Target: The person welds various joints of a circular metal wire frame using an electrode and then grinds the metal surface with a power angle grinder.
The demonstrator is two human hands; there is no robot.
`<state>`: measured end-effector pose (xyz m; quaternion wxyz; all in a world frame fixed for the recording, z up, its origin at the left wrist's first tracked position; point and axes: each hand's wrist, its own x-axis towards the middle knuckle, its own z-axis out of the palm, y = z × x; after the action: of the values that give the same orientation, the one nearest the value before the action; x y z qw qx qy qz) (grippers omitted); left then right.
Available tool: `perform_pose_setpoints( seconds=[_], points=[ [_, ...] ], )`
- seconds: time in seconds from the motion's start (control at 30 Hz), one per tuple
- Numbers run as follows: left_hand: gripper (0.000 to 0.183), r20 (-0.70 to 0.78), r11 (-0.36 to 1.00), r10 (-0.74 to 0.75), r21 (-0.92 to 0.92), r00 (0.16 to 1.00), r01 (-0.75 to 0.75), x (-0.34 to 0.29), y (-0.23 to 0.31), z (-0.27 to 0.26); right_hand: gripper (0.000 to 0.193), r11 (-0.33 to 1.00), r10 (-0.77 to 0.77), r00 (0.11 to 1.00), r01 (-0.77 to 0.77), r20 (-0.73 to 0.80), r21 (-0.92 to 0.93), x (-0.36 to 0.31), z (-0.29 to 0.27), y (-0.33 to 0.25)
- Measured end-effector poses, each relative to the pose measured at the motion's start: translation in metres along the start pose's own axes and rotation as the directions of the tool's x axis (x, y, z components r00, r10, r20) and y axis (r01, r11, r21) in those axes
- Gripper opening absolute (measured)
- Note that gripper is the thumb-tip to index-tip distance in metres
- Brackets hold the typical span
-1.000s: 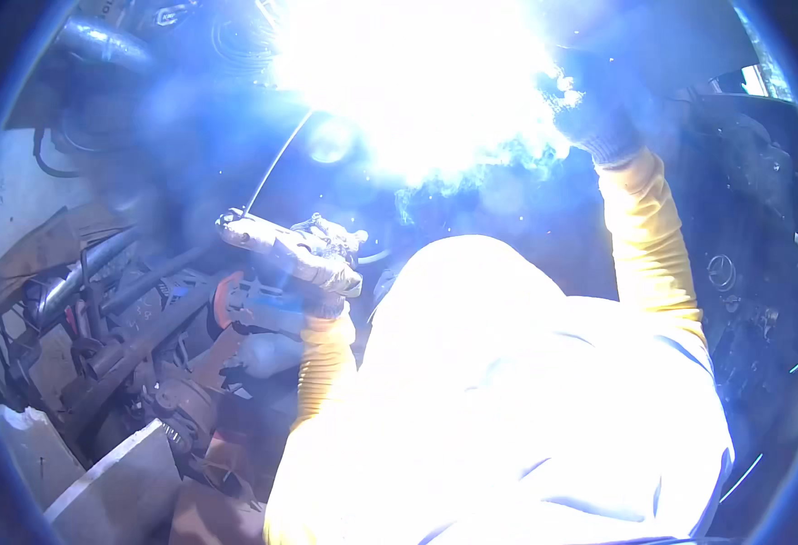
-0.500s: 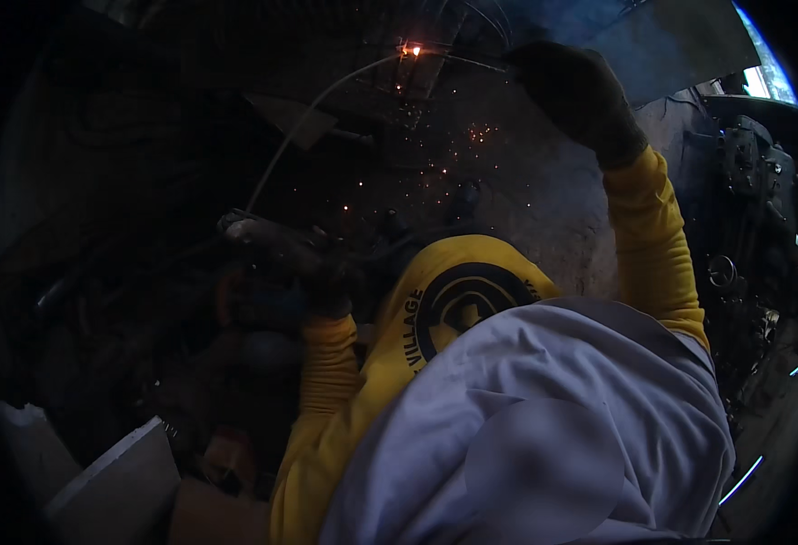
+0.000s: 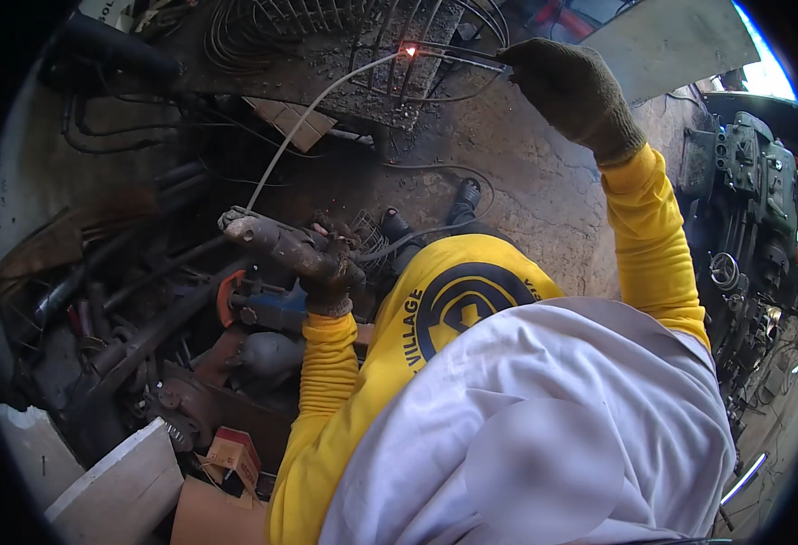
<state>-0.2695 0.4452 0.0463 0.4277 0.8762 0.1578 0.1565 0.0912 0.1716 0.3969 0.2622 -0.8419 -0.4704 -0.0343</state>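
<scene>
My left hand (image 3: 330, 296), in a dark work glove, is closed round a worn welding electrode holder (image 3: 294, 252). A long, bowed welding rod (image 3: 306, 113) runs from the holder's jaw up to a glowing orange spot (image 3: 410, 52) on a frame of thin metal bars (image 3: 381, 41). At the far right of that frame my right hand (image 3: 570, 98), in a brown knit glove, pinches the end of a thin metal bar (image 3: 463, 54). Its fingertips are partly hidden by the glove.
The frame lies on a grit-covered metal bench (image 3: 326, 95) beside bent rods (image 3: 235, 36). A cable (image 3: 435, 167) curves over the floor near my feet (image 3: 463, 200). Pipes and scrap (image 3: 144, 345) crowd the left; a green machine (image 3: 749, 173) stands at right.
The picture was dark, with bright sparks falling and smoke; now it is light, and only a small orange glow stays at the rod's tip. Both hands have hardly moved.
</scene>
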Motion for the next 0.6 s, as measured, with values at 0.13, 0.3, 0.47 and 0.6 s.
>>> perform_pose_setpoints(
  seconds=[0.13,0.3,0.47,0.6],
  points=[
    [0.037,0.616,-0.622,0.237,0.69,0.751,-0.371,0.03,0.047,-0.03,0.02,0.999,0.049,0.998,-0.049,0.042,0.006,-0.004,-0.003,-0.001],
    [0.031,0.434,-0.919,-0.014,-0.36,0.901,0.159,0.044,0.07,-0.025,0.031,0.951,-0.227,0.974,0.217,-0.021,-0.218,-0.012,0.006,0.016],
    [0.031,0.299,-0.283,0.182,-0.896,0.937,0.341,0.075,0.115,-0.048,0.016,0.898,-0.384,0.913,0.334,-0.136,-0.287,-0.007,0.007,0.018],
    [0.031,0.341,-0.479,-0.057,-0.834,0.938,0.275,0.069,0.138,-0.05,0.016,0.996,-0.076,0.997,0.077,-0.026,0.035,0.0,0.002,0.002]
  ],
)
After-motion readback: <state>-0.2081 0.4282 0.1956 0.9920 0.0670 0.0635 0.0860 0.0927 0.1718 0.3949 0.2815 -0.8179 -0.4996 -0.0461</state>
